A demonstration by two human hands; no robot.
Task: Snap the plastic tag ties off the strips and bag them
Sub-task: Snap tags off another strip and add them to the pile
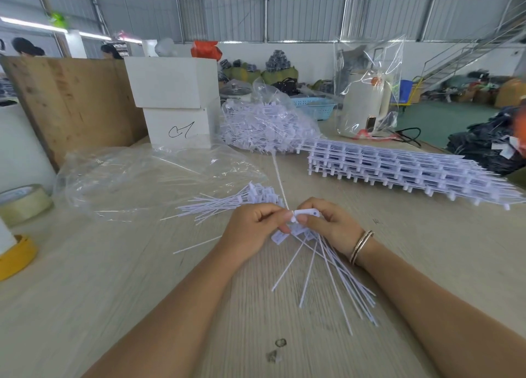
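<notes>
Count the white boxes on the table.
2: the upper white box sits stacked on the lower white box, which has a handwritten mark on it, at the back left beside the wooden board. More may be hidden behind them.

Bare table [142, 306] near; loose ties [216, 204], strip stack [398, 170] crowd beyond.

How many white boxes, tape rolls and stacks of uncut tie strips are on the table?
White boxes: 2
Tape rolls: 2
Stacks of uncut tie strips: 1
Total: 5
</notes>
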